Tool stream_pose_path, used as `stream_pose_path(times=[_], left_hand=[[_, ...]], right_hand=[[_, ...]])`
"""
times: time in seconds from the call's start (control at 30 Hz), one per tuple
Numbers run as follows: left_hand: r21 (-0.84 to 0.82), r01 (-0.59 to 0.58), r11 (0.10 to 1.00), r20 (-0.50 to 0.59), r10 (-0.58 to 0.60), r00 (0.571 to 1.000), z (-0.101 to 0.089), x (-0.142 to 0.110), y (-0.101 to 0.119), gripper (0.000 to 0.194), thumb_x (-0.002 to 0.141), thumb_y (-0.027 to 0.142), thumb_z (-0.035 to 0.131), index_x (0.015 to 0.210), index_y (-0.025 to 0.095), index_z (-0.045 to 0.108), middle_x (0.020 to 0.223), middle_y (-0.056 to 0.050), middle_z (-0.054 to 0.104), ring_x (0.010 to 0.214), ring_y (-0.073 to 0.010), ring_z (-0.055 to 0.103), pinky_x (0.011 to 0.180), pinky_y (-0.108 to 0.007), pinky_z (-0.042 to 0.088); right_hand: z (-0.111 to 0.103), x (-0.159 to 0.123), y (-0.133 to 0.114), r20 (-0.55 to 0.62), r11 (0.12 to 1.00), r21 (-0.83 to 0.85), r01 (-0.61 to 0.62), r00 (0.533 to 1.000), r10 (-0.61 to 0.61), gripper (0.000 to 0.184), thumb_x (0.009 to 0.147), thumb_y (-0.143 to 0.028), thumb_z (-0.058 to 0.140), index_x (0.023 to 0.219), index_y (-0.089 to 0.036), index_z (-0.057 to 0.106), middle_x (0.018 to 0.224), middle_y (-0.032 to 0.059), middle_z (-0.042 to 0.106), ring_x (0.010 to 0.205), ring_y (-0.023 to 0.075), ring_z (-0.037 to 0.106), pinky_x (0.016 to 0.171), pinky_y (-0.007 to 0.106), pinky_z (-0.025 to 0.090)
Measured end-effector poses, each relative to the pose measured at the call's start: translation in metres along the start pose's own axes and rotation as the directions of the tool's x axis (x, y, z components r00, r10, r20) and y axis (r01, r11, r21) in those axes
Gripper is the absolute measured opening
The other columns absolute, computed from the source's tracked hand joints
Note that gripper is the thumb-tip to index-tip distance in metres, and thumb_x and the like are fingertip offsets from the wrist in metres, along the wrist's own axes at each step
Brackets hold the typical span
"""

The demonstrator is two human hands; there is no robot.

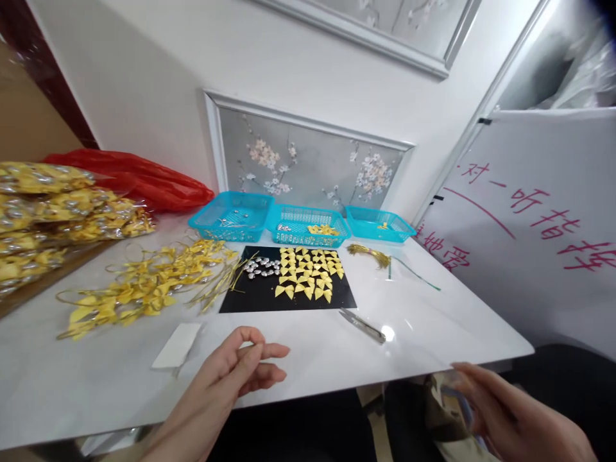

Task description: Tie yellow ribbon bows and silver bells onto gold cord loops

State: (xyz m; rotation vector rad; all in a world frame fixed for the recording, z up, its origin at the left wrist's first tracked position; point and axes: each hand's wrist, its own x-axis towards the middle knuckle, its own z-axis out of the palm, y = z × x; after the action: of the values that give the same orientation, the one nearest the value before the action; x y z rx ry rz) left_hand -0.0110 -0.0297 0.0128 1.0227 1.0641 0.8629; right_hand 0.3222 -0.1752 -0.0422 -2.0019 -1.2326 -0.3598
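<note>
Over the front of the white table, my left hand (248, 367) has its thumb and index finger pinched together, the other fingers loosely stretched. What lies in the pinch, if anything, is too small to make out. My right hand (505, 410) is off the table's front edge at the right, thumb and fingers pressed together; its content is hidden. Beyond my hands, a black mat (289, 304) bears rows of yellow bows (304, 280) and a cluster of silver bells (262, 265). Thread snips (363, 325) lie right of the mat, touching neither hand.
Blue baskets (231, 215) stand along the wall. Gold ties (368, 253) and a green strip (416, 273) lie at right. Left are loose gold cords (216, 285), a pile of finished bow pieces (139, 289), a white card (177, 345), bagged bows (58, 205) and a red bag (139, 179).
</note>
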Motion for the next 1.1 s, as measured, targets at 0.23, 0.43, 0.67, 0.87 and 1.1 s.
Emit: stream_pose_path(times=[0.23,0.43,0.67,0.87,1.1], left_hand=[[0.156,-0.116,0.981,-0.044,0.124,0.991,-0.005,0.005,-0.004,0.032,0.067,0.05,0.083,0.07,0.02,0.072,0.082,-0.007,0.076,0.079,-0.024,0.065,0.073,-0.029,0.052],[0.208,-0.27,0.94,-0.135,0.301,0.944,-0.018,0.014,-0.003,0.021,0.06,0.041,0.089,0.065,0.023,0.078,0.073,-0.002,0.069,0.08,-0.0234,0.056,0.071,-0.026,0.047],[0.158,-0.229,0.961,-0.065,0.241,0.968,0.002,0.012,-0.001,0.021,0.056,0.039,0.091,0.067,0.023,0.081,0.074,-0.002,0.068,0.068,-0.02,0.054,0.064,-0.027,0.047],[0.202,-0.195,0.96,-0.064,0.212,0.975,0.003,0.013,-0.006,0.021,0.056,0.037,0.09,0.069,0.023,0.082,0.073,-0.003,0.073,0.073,-0.0233,0.061,0.067,-0.028,0.049],[0.275,-0.268,0.923,0.095,0.252,0.963,0.003,0.0,-0.015,0.014,0.072,0.015,0.072,0.084,0.019,0.077,0.071,-0.002,0.074,0.067,-0.0182,0.064,0.065,-0.027,0.048]], right_hand=[[0.081,0.042,-0.062,0.189,0.981,0.129,0.145,0.967,-0.168,0.025,0.088,-0.034,0.056,0.101,-0.023,0.075,0.107,0.0073,0.075,0.098,0.0273,0.071,0.077,0.037,0.059],[0.103,0.052,-0.036,0.257,0.991,0.064,0.117,0.958,-0.13,0.022,0.091,-0.023,0.054,0.092,-0.022,0.075,0.094,0.006,0.074,0.087,0.0232,0.071,0.077,0.036,0.057],[0.092,0.062,0.004,0.218,0.992,-0.123,-0.027,0.974,0.054,0.02,0.096,-0.035,0.061,0.094,-0.016,0.067,0.09,0.0023,0.068,0.077,0.0142,0.064,0.071,0.032,0.055],[0.104,0.056,-0.014,0.119,0.986,-0.164,0.011,0.993,0.008,0.025,0.095,-0.041,0.056,0.093,-0.022,0.071,0.086,0.0065,0.069,0.073,0.0197,0.065,0.057,0.03,0.049],[0.097,0.02,-0.068,-0.094,0.966,0.104,0.235,0.97,-0.226,0.047,0.091,-0.057,0.052,0.114,-0.02,0.069,0.114,0.0169,0.067,0.087,0.0315,0.067,0.063,0.041,0.054]])
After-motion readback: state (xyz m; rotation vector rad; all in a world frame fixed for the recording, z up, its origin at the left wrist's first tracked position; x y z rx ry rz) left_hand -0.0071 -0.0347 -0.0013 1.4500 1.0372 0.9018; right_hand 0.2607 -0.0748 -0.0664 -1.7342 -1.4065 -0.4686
